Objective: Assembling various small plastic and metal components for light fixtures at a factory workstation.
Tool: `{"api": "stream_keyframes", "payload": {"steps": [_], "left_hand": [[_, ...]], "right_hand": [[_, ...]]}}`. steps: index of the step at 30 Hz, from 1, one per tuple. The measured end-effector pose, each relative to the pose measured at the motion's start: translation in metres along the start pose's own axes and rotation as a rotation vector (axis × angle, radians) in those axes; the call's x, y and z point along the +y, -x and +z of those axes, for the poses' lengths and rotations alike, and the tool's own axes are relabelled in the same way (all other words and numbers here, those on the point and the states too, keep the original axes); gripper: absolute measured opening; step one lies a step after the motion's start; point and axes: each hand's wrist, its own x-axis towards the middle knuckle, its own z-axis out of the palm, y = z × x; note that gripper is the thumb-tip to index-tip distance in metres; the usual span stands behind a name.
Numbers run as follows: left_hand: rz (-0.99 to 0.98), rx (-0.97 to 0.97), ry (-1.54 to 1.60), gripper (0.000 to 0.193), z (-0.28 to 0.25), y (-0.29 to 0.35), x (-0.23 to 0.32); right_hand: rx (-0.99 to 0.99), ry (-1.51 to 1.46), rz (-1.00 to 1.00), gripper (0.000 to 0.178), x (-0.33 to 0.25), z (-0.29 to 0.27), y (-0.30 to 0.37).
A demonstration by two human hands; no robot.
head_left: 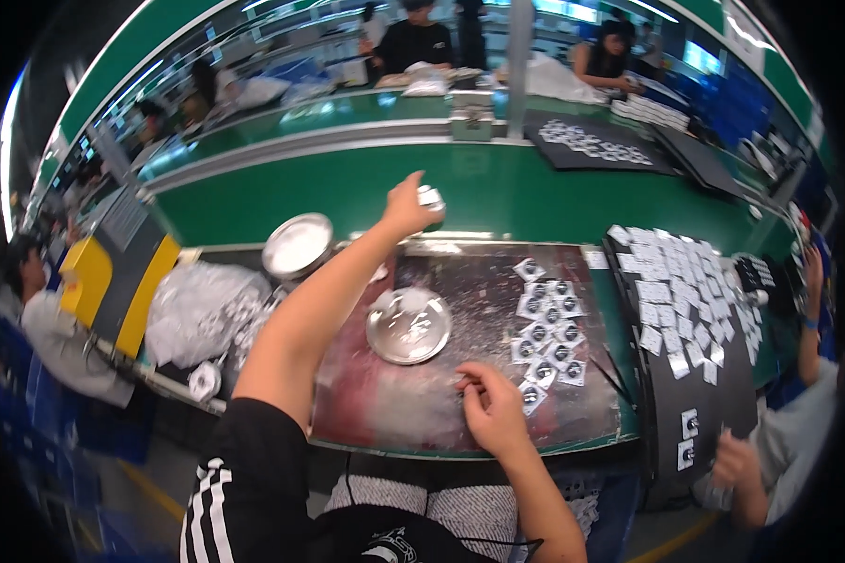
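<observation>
My left hand is stretched far across the bench, closed on a small white block-like piece; its exact kind is too small to tell. My right hand hangs low over the work mat near its front edge. Its fingers are curled toward the thumb, and whatever may sit at their tips I cannot make out. Between my arms lies a round shiny metal dish with small bits in it. To the right of the dish, several white square pieces with dark round centres lie in rows.
Left of my arm are a second round dish, a clear plastic bag of white parts and a yellow-and-grey machine. A black board with many white squares stands right, beside a co-worker's hand. Other people work across the green bench.
</observation>
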Motion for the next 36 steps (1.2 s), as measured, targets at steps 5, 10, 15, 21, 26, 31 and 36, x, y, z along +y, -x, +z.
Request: {"api": "stream_keyframes", "payload": {"steps": [5,10,15,21,26,31,36], "left_hand": [[0.284,-0.243,0.398,0.051,-0.12,0.145,0.056],[0.062,-0.032,-0.058,0.043,-0.266,0.293,0.008],[-0.288,-0.174,-0.532,0.075,-0.341,0.377,-0.07],[-0.291,-0.242,-0.41,0.057,-0.345,0.392,-0.101],[-0.22,-0.2,-0.312,0.042,-0.335,0.368,-0.076],[-0.406,-0.329,0.817,0.058,-0.278,0.322,0.005],[-0.446,-0.856,1.505,0.062,-0.155,0.281,0.054]], "right_hand": [[0.033,0.038,-0.01,0.03,-0.001,-0.004,0.002],[-0.032,0.111,0.012,0.029,-0.011,0.004,0.002],[-0.05,0.151,-0.004,0.027,-0.015,0.005,0.008],[-0.051,0.122,0.025,0.028,-0.016,0.005,0.011],[-0.032,0.105,-0.019,0.029,-0.006,0.005,0.01],[-0.02,0.105,-0.016,0.029,-0.009,0.001,0.009],[0.006,0.063,0.04,0.026,-0.007,-0.003,0.01]]}}
